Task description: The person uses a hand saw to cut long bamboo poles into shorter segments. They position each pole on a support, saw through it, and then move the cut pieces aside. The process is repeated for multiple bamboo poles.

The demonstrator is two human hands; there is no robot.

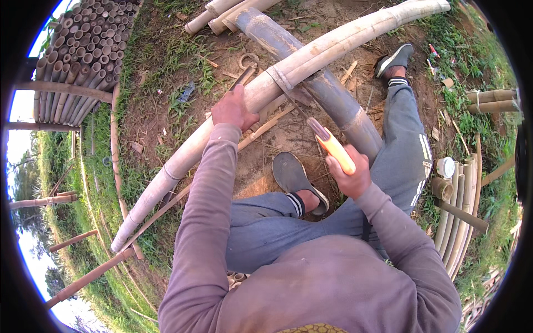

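A long pale bamboo pole [327, 53] slants from the upper right to the lower left, resting across a thicker grey bamboo pole [347, 102]. My left hand [233, 110] is closed around the pale pole, left of a ringed joint. In my right hand [351, 171] is a handsaw [333, 149] with an orange-yellow handle, the fingers wrapped round it. Its thin blade shows nearly edge-on and reaches up to the pale pole's near side beside that joint. The teeth are too small to make out.
My shoe [297, 180] stands near the poles; the other shoe [394, 60] is beyond the grey pole. Bamboo strips and chips litter the dirt. Stacked bamboo [83, 50] fills a rack at the upper left. Upright bamboo [458, 208] and a white cup [444, 167] are on the right.
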